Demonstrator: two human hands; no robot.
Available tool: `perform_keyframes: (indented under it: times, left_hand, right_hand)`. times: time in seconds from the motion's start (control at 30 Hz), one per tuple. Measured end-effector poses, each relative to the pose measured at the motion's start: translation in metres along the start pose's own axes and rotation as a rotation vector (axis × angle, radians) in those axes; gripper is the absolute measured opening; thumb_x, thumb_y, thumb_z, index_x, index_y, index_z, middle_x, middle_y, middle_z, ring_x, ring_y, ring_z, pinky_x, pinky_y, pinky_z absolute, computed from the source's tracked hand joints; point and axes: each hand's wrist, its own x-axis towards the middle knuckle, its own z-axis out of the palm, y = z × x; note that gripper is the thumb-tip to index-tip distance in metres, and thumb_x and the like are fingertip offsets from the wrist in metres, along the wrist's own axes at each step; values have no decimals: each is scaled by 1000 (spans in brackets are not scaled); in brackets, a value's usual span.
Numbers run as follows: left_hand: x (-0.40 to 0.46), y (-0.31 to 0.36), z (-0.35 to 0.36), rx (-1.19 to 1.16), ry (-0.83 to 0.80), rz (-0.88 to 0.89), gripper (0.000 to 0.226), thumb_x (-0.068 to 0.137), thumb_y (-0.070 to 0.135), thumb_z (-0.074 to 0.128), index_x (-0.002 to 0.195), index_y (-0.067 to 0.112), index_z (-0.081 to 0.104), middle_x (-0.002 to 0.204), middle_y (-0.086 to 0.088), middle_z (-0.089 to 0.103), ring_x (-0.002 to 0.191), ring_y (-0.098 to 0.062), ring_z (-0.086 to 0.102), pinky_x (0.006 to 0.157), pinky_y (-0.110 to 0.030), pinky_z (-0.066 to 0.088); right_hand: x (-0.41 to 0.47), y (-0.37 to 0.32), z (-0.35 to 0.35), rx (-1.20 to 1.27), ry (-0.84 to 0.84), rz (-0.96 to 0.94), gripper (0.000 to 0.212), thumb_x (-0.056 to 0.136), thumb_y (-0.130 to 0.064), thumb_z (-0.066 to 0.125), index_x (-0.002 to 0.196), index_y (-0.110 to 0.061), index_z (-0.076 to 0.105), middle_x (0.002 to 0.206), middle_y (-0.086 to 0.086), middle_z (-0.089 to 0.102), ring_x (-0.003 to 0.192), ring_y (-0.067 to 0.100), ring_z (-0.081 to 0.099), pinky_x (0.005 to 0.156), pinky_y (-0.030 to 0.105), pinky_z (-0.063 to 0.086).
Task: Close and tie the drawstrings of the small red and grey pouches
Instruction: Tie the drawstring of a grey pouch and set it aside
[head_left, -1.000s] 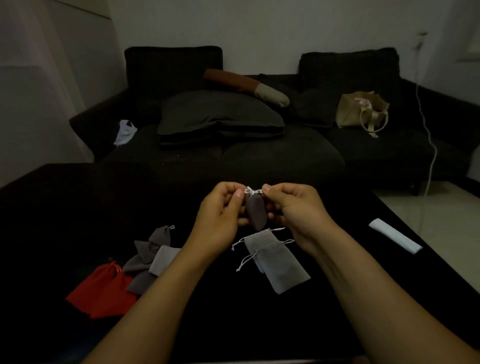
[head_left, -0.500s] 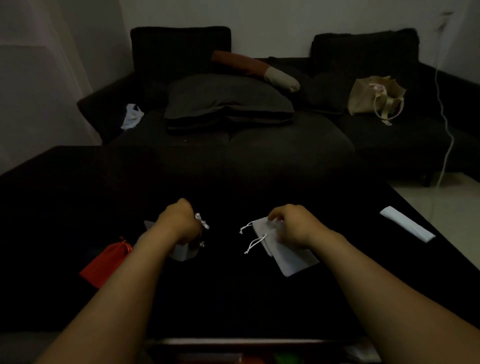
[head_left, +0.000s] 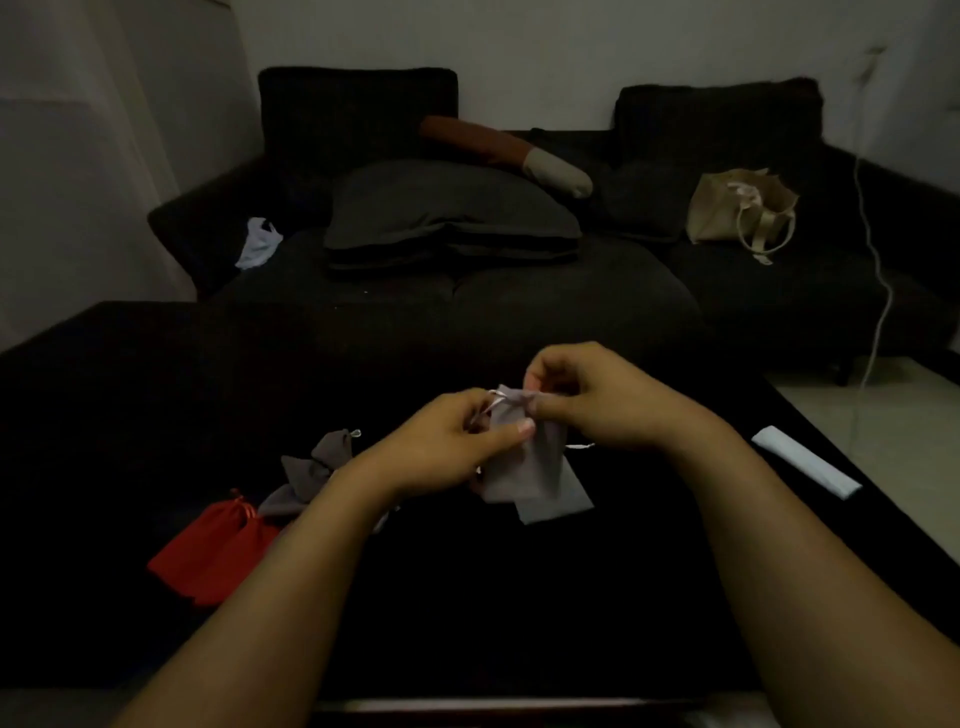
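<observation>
Lifted off the tabletop (head_left: 519, 597) since half a second ago – light grey pouch (head_left: 519, 457), mouth pinched by left hand (head_left: 447, 452) and right hand (head_left: 587, 405). Next, probably: draw cords out, knot.

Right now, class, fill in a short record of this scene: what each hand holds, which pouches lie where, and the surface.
left hand: pinches the held grey pouch at its top
right hand: pinches the same pouch's top
beneath it: flat grey pouch
on the left: red pouches, dark grey pouches
surface: black table
</observation>
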Motion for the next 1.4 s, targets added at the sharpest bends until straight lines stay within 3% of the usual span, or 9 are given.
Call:
perform_keyframes:
  times: [0.17,0.3,0.5,0.7,0.8,0.9,1.0,1.13,1.4]
  left_hand:
    - [-8,19,-2,-216,147,162,22,100,21,52,109,12,71,100,-8,76,92,-19,72,75,-28,59]
    - [-10,21,-12,-230,215,125,25,98,29,55,107,13,72,100,-7,76,97,-22,73,85,-38,57]
    - [-10,26,-9,-316,226,89,33,102,33,45,108,13,71,100,-9,76,91,-21,73,71,-31,57]
    - [-2,31,-2,-366,465,77,42,105,30,37,77,13,63,87,-10,71,79,-21,65,63,-30,52]
    - [4,30,-2,-730,485,168,50,101,25,44,55,20,61,94,1,75,92,-16,61,73,-28,45]
    - [2,36,2,-1109,253,208,48,97,28,45,50,21,55,112,0,73,88,-10,56,72,-25,35]
    - [1,43,12,-1203,168,225,43,95,31,48,53,21,56,95,-3,75,83,-11,50,61,-24,27]
    - [0,49,13,-1204,211,259,48,99,34,43,65,20,74,91,3,75,62,-3,48,46,-16,27]
    - [2,41,-4,-1229,304,220,31,102,30,41,74,19,48,59,8,45,32,-4,24,35,-14,11]
  right_hand:
    - [-16,-12,-18,191,144,-35,19,90,-17,71,109,-15,71,91,6,72,77,11,69,69,22,56]
    - [-26,-6,-22,367,172,42,15,94,-17,64,98,-7,75,74,8,68,61,6,60,58,16,51]
    - [-27,-2,-24,370,240,72,23,96,-20,62,77,-8,69,64,4,60,49,6,52,49,17,47]
    - [-26,6,-24,552,286,79,34,100,-28,55,72,-10,63,62,-1,60,57,9,54,51,19,45]
    - [-20,5,-20,963,312,117,31,99,-27,55,70,-15,58,74,-1,67,68,12,57,60,24,42]
    - [-18,-7,-11,1541,243,123,14,91,-24,56,83,-13,58,67,-5,64,60,7,51,50,17,32]
    - [-16,-15,-2,1769,237,78,9,85,-23,57,79,-18,52,63,-6,65,45,3,42,44,12,14]
    - [-15,-14,-2,1842,248,86,27,88,-24,57,62,-21,48,64,-9,64,39,3,35,43,12,8]
    - [-15,-3,-19,1736,315,145,36,94,-20,51,60,-19,38,52,-6,37,34,4,24,33,15,12]
